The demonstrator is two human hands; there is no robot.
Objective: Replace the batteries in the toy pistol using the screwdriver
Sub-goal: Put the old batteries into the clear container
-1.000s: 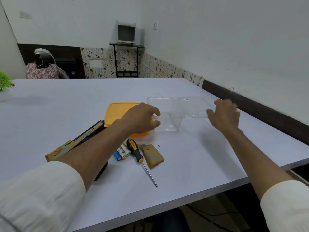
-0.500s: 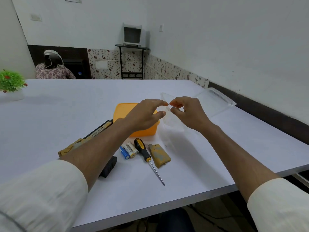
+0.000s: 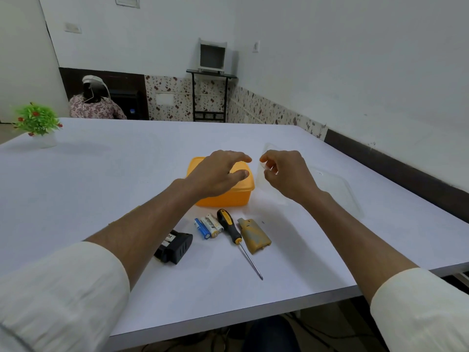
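We see the left hand (image 3: pixel 218 174) above the orange box (image 3: pixel 225 196), fingers spread and holding nothing. The right hand (image 3: pixel 284 174) pinches a clear plastic container (image 3: pixel 261 171). The screwdriver (image 3: pixel 234 236), 3 batteries (image 3: pixel 209 226) and battery cover (image 3: pixel 255 236) lie on the table (image 3: pixel 127 174).

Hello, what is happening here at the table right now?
A person is working with both hands above a white table. The right hand pinches the edge of a clear plastic container, while the left hand hovers open over an orange box. Nearer the person lie three batteries, a screwdriver, a battery cover and the toy pistol, partly hidden by the left arm. None of these is being touched.
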